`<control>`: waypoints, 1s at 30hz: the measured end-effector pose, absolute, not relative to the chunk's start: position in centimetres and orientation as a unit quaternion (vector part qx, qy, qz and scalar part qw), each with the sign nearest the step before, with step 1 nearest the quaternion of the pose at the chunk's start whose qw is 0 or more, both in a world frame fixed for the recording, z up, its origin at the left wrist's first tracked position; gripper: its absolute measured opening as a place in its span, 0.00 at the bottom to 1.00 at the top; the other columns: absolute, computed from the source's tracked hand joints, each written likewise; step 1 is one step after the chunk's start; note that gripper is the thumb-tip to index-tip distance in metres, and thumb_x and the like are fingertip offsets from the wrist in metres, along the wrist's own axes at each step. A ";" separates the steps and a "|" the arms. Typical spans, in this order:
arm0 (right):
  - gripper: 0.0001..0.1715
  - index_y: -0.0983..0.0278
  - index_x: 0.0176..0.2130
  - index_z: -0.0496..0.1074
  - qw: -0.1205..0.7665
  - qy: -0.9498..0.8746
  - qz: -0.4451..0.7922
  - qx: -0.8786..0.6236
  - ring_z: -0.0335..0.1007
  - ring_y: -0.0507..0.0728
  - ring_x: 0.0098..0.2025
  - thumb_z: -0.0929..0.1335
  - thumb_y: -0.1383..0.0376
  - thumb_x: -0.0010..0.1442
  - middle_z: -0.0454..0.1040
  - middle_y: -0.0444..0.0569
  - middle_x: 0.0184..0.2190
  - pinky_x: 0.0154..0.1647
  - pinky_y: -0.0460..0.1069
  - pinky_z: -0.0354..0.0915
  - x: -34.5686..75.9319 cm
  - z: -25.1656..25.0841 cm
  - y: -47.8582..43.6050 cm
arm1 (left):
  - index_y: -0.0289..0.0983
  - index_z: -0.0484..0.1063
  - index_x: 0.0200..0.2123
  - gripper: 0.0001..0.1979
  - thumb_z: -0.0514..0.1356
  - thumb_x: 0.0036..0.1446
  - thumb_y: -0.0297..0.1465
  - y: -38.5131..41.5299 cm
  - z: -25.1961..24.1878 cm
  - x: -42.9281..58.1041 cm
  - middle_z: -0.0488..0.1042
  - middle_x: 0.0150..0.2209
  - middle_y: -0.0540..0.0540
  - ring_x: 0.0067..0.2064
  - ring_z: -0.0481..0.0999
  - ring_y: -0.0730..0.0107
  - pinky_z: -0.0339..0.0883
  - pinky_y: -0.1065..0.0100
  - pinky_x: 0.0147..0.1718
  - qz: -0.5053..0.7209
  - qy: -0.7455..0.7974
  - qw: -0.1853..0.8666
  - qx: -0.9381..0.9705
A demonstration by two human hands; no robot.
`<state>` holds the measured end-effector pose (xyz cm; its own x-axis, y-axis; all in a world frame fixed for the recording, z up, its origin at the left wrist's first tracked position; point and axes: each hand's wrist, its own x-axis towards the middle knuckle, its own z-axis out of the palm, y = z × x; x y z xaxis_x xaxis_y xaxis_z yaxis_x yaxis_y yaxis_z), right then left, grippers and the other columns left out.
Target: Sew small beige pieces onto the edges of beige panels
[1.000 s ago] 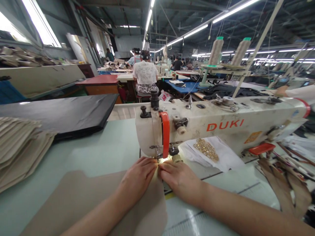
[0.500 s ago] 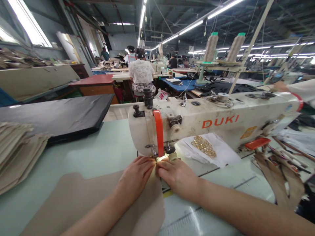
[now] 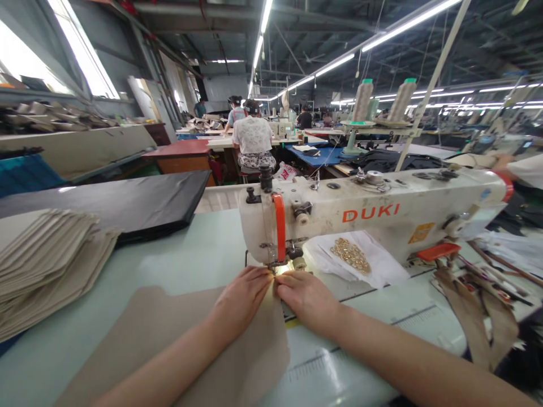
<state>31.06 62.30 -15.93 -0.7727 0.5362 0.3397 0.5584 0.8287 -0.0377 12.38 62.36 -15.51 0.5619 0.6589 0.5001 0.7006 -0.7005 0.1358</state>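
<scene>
A tan piece of fabric point(image 3: 161, 333) lies flat on the pale green sewing table point(image 3: 190, 254), its right edge under the needle of a white DUKI sewing machine point(image 3: 373, 212). My left hand point(image 3: 244, 297) rests on the fabric with fingers pressed together at the lit needle area. My right hand point(image 3: 307, 299) sits beside it, fingertips pinched on the fabric edge by the presser foot. The fingertips of both hands almost touch under the machine's head.
A stack of tan fabric pieces point(image 3: 46, 265) lies at the left. Black material point(image 3: 110, 200) is spread behind it. Gold metal rings point(image 3: 350, 254) lie on white cloth under the machine arm. Tan straps point(image 3: 479, 311) hang at the right. Two thread cones point(image 3: 382, 102) stand behind; a seated person point(image 3: 253, 138) works farther back.
My hands stay together at the needle. The view has shifted a little, so the stack at the left shows more fully. The fabric looks much as before.
</scene>
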 end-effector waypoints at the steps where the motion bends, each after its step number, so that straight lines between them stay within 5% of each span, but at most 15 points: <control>1: 0.03 0.68 0.37 0.69 0.171 -0.941 -0.035 -0.291 0.65 0.57 0.45 0.66 0.70 0.61 0.72 0.50 0.41 0.48 0.50 0.62 31.1 -15.9 62.2 | 0.34 0.74 0.39 0.14 0.48 0.63 0.27 62.2 -15.4 12.4 0.78 0.39 0.43 0.43 0.75 0.65 0.72 0.63 0.45 -0.255 -0.389 0.042 -0.884; 10: 0.05 0.67 0.37 0.70 0.162 -0.955 -0.044 -0.244 0.66 0.55 0.46 0.64 0.68 0.63 0.73 0.48 0.40 0.50 0.49 0.60 31.8 -15.2 61.3 | 0.34 0.74 0.42 0.16 0.48 0.58 0.21 61.4 -15.2 12.2 0.77 0.43 0.42 0.49 0.73 0.65 0.65 0.62 0.53 -0.167 -0.379 0.073 -0.907; 30: 0.04 0.67 0.35 0.69 0.161 -0.956 -0.036 -0.241 0.67 0.55 0.44 0.65 0.69 0.62 0.74 0.50 0.38 0.48 0.48 0.62 31.2 -15.5 62.0 | 0.38 0.75 0.35 0.17 0.46 0.60 0.23 62.1 -15.1 12.2 0.78 0.35 0.46 0.41 0.75 0.67 0.69 0.66 0.48 -0.197 -0.353 0.079 -0.911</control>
